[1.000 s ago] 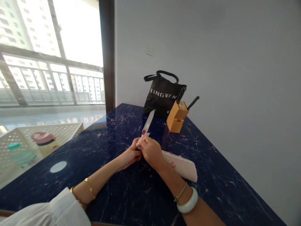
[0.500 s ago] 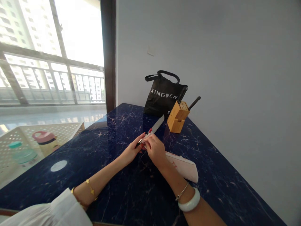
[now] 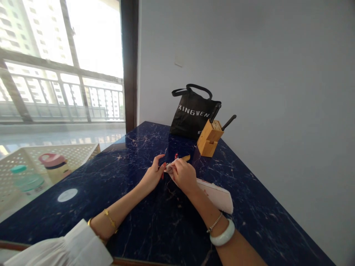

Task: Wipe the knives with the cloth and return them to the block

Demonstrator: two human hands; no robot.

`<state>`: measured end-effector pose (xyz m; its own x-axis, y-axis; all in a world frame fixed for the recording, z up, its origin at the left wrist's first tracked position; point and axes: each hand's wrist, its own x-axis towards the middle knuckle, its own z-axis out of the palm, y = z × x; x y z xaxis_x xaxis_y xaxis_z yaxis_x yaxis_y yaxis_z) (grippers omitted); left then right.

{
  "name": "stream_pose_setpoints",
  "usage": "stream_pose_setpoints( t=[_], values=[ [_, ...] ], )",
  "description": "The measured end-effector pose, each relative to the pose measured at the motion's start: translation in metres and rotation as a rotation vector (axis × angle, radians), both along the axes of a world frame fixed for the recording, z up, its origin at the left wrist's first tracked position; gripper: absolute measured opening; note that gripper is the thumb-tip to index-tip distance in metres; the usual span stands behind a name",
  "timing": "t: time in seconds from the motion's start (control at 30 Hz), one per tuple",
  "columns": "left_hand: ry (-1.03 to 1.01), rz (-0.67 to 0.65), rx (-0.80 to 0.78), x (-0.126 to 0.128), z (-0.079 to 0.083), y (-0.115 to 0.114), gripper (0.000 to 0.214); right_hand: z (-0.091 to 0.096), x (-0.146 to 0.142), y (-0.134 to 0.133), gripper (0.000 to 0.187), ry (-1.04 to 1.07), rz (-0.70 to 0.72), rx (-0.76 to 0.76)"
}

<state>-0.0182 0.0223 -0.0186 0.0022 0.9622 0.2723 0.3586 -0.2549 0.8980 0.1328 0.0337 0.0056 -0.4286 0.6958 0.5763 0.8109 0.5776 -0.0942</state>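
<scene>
Over the middle of the table, my left hand [image 3: 151, 178] grips the rear end of a knife [image 3: 186, 158], with its index finger raised. The handle is mostly hidden by my fingers. The visible tip of the blade looks yellowish and points right, past my right hand. My right hand [image 3: 184, 176] is closed on a pale cloth [image 3: 172, 174] with red marks, pressed around the knife. A bit of red [image 3: 176, 156] shows just above the fingers. Under my right forearm lies a folded whitish towel [image 3: 217, 197]; I cannot tell whether it joins the cloth.
Behind my hands stands a wooden knife block [image 3: 207, 144] with black-handled knives [image 3: 229, 122]. A black tote bag [image 3: 184, 118] leans near the wall. Beyond the left edge of the dark blue table [image 3: 133, 229], a perforated white basket [image 3: 80, 153] holds a pink-lidded bottle [image 3: 52, 164] and a teal-capped bottle [image 3: 26, 181].
The knife has turned: its grey blade, which pointed up and away, now shows only a short yellowish tip pointing right. My left hand has shifted slightly left, its index finger lifted.
</scene>
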Motion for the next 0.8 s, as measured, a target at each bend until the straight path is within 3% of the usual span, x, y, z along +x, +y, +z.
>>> stream_pose_setpoints(
  t=[0.13,0.33,0.53,0.63,0.7,0.8],
  values=[
    [-0.051,0.091,0.069,-0.002,0.002,0.001,0.039,0.01,0.006,0.002,0.038,0.055,0.018,-0.016],
    [-0.069,0.072,0.19,0.003,0.013,-0.01,0.041,0.031,0.005,0.0,0.044,-0.291,-0.047,0.226],
    [-0.087,-0.065,0.305,0.008,0.017,-0.017,0.048,0.056,-0.005,0.002,0.016,-0.565,0.087,0.324],
    [-0.209,-0.07,0.282,0.009,0.019,-0.017,0.047,0.071,-0.002,0.006,0.015,-0.627,0.118,0.378],
    [-0.361,-0.058,0.236,0.008,0.018,-0.015,0.042,0.089,0.006,0.01,0.012,-0.568,0.018,0.428],
    [-0.505,-0.023,0.172,0.006,0.013,-0.01,0.037,0.134,0.035,0.02,0.013,-0.266,-0.279,0.419]
  ],
)
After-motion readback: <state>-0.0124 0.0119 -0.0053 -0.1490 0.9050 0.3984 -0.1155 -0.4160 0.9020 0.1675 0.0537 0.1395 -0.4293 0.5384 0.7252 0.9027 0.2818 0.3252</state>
